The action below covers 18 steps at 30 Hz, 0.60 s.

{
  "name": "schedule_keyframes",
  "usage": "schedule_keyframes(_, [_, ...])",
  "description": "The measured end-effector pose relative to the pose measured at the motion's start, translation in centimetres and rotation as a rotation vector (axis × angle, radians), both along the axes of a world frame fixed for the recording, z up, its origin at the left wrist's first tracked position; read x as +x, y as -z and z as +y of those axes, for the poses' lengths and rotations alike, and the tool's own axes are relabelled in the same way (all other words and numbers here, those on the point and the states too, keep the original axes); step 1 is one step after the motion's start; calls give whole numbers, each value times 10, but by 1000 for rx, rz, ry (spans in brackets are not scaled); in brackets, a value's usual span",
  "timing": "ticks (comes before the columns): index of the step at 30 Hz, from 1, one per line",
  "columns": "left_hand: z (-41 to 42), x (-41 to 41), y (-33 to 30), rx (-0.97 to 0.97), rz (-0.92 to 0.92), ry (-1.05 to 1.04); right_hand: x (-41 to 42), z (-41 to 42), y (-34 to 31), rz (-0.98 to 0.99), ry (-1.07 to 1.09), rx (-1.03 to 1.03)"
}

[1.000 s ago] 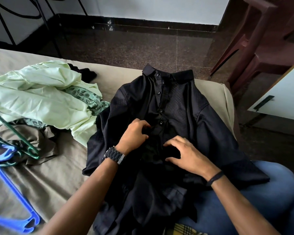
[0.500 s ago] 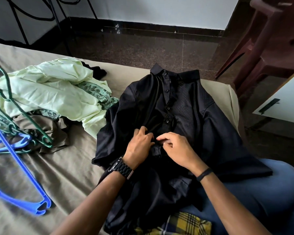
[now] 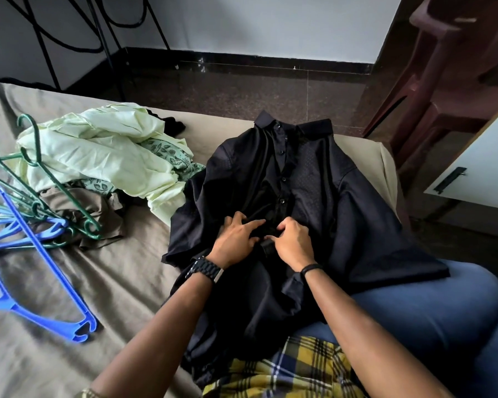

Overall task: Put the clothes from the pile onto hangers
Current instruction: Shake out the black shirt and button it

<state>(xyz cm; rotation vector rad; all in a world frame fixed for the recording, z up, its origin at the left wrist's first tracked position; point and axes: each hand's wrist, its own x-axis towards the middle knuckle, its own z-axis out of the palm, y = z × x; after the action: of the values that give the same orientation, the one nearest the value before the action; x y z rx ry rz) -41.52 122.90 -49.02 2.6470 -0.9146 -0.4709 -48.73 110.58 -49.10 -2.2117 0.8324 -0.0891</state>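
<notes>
two hands, left hand point(image 3: 236, 239) and right hand point(image 3: 295, 242), centre frame, fingers pinching black satin button-front shirt point(image 3: 314, 196) placket; risk: slippery fabric slips, button missed.

Brightness: the room is dimly and softly lit, daylight-like.
Source: light appears to come from the right, where the white panel point(image 3: 489, 165) is brightest.
Shadows: soft ones are cast under the hangers point(image 3: 41, 285) on the bed point(image 3: 127, 282).
Dark areas: folds of the black shirt point(image 3: 314, 182) are nearly lost.
Glare: small glints are seen on the floor point(image 3: 242, 87).
Distortion: straight edges are bent toward the corners.
Focus: the centre is sharp; slight softness is seen at the borders.
</notes>
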Motion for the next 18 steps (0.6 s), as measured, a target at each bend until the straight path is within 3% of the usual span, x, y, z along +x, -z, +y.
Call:
schedule_keyframes(8, [-2, -3, 5, -123, -12, -99, -7, -8, -2, -162, 99, 134])
schedule_keyframes(14, [-15, -1, -1, 24, -127, -2, -8, -14, 4, -231, 178, 340])
schedule_keyframes(18, [-19, 1, -6, -65, -182, -8, -7, -9, 5, -262, 87, 224])
